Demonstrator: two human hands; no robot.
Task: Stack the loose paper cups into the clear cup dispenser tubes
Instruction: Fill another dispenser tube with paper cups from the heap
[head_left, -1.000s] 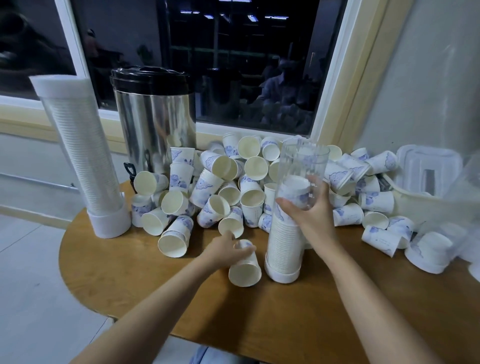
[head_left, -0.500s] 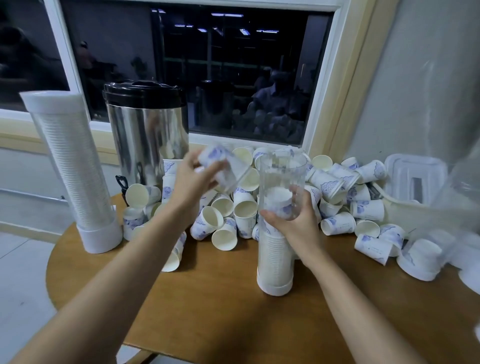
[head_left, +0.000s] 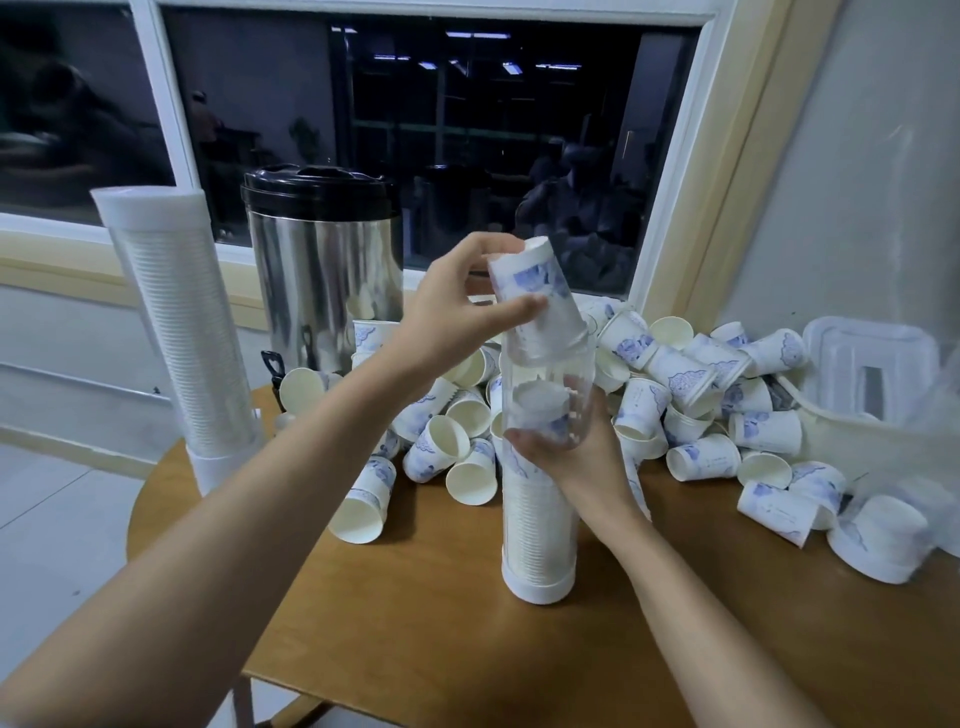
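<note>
A second ago our left hand (head_left: 452, 317) was down on the table (head_left: 415, 623), closing on a loose cup beside the foot of the tube (head_left: 537, 519). Half a second ago it had that cup lifted to the left of the tube's mouth. Now the cup (head_left: 535, 291) is over the mouth, base up, with its open end just inside the clear wall and its body leaning a little to the left. We judge that this cup is nearly delivered: it needs only to be straightened and let go so it drops onto the stack (head_left: 537, 402) inside, whose top sits well below the mouth. The left arm reaches up and across from the lower left, wrist bent, with the thumb across the cup's near side and the other fingers behind it near the base, so the hand holds the cup in a light pinch. Our right hand (head_left: 576, 457) has stayed where it was, wrapped around the tube at about mid-height and steadying it upright on the table. Plenty of work remains: a heap of loose cups (head_left: 691, 374) lies behind and to the right of the tube, while a second tube (head_left: 182, 322) at the left already looks full.
</note>
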